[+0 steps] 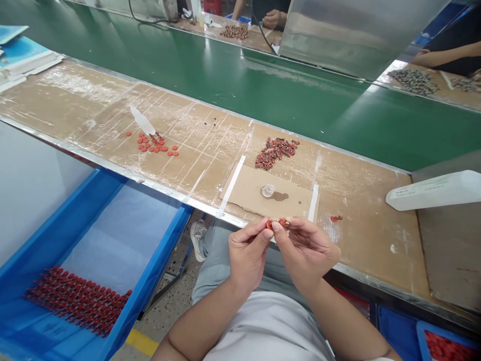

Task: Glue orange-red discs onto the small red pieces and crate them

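Note:
My left hand (248, 253) and my right hand (306, 248) meet at the table's front edge, both pinching at small red parts. A round red disc (269, 224) is between my left thumb and fingertip. My right thumb and finger close on a small red-and-dark piece (282, 222) with a shiny end. The two parts touch or nearly touch; whether they are joined I cannot tell. Just beyond my hands, a small clear cup (268, 190) stands on a cardboard sheet (248, 188), beside a dark wet stain. Behind it lies a pile of red-and-dark pieces (276, 153).
Several red discs (150, 145) lie left, near a white pointed bottle (142, 120). A blue bin (150, 281) holds rows of red parts (78, 301). A white bottle (436, 190) juts in at right. Beyond the green belt (225, 75), co-workers' hands (274, 19) are visible.

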The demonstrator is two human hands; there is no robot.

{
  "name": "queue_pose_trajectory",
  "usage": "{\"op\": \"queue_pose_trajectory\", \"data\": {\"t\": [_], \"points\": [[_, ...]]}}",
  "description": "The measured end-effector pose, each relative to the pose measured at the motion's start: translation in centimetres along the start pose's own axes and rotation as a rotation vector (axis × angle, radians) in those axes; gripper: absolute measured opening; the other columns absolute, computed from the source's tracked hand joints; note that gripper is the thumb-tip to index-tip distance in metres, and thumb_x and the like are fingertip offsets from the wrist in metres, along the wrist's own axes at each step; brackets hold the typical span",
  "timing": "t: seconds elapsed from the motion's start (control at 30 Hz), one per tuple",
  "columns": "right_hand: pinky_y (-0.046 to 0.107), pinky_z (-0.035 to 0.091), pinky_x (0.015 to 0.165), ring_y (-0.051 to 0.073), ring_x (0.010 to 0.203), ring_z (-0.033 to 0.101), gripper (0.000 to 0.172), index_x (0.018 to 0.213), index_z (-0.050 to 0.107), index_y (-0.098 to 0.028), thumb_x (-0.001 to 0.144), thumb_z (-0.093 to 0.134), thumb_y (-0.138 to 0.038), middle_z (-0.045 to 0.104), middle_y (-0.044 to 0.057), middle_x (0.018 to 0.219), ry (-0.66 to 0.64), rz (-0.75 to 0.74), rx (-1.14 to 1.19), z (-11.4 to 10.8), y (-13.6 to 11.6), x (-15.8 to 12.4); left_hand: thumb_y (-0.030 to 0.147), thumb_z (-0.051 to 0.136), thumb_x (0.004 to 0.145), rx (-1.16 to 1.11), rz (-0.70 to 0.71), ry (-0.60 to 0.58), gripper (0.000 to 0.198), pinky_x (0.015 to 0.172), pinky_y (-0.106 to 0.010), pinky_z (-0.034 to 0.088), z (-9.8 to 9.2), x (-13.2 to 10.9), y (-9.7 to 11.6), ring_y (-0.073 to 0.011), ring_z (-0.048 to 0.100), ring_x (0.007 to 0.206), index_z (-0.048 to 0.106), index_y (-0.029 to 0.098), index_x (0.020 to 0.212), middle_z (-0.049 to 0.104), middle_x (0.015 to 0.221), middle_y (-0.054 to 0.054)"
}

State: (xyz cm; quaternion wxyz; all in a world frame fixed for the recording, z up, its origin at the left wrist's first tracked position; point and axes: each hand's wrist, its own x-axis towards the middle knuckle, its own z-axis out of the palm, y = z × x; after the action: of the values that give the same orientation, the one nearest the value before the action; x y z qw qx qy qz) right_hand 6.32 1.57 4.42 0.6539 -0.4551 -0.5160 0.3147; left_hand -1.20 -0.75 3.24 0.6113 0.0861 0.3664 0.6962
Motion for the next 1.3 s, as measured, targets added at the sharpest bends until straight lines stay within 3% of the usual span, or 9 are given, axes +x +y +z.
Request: {"op": "queue_pose_trajectory", "data": {"t": [0.43, 0.7, 1.1, 1.3], "points": [[0.030, 0.061, 0.070, 0.016, 0.072, 0.071, 0.029, 0.094, 0.072, -0.023, 0.068, 0.078, -0.010, 0.074, 0.001, 0.083, -0.138, -0.011, 0.010, -1.0, 0.0, 0.7, 0.025, 0.081, 0.067, -0.015, 0.009, -0.042, 0.020, 0.077, -0.022, 0.053, 0.1, 0.0, 0.3, -0.0124, 0.067, 0.085, 0.077, 0.025, 0.087, 0.075, 0.090, -0.002], [0.031, 0.063, 0.069, 0.017, 0.071, 0.072, 0.023, 0.093, 0.073, -0.024, 0.073, 0.075, -0.014, 0.075, 0.002, 0.086, -0.129, -0.009, -0.001, -1.6, -0.1, 0.5, 0.026, 0.082, 0.066, 0.024, 0.072, -0.051, 0.020, 0.079, -0.027, 0.055, 0.5, -0.1, 0.5, -0.0153, 0.068, 0.083, 0.077, 0.024, 0.085, 0.074, 0.087, -0.004], [0.033, 0.061, 0.064, 0.018, 0.071, 0.070, 0.028, 0.092, 0.073, -0.027, 0.071, 0.075, -0.010, 0.075, 0.001, 0.080, -0.215, -0.168, -0.032, -2.1, -0.6, 1.2, 0.020, 0.078, 0.071, 0.058, 0.192, -0.131, 0.019, 0.082, -0.027, 0.056, 0.0, -0.4, 0.4, -0.0143, 0.068, 0.085, 0.077, 0.028, 0.088, 0.072, 0.086, -0.001], [0.035, 0.060, 0.065, 0.019, 0.070, 0.070, 0.029, 0.093, 0.071, -0.027, 0.071, 0.074, -0.008, 0.074, 0.001, 0.077, -0.258, -0.233, -0.004, -2.5, -0.5, 1.6, 0.020, 0.077, 0.071, 0.141, 0.264, -0.158, 0.020, 0.080, -0.031, 0.057, -0.2, -0.6, 0.7, -0.0178, 0.069, 0.086, 0.077, 0.028, 0.089, 0.072, 0.086, -0.003]]}}
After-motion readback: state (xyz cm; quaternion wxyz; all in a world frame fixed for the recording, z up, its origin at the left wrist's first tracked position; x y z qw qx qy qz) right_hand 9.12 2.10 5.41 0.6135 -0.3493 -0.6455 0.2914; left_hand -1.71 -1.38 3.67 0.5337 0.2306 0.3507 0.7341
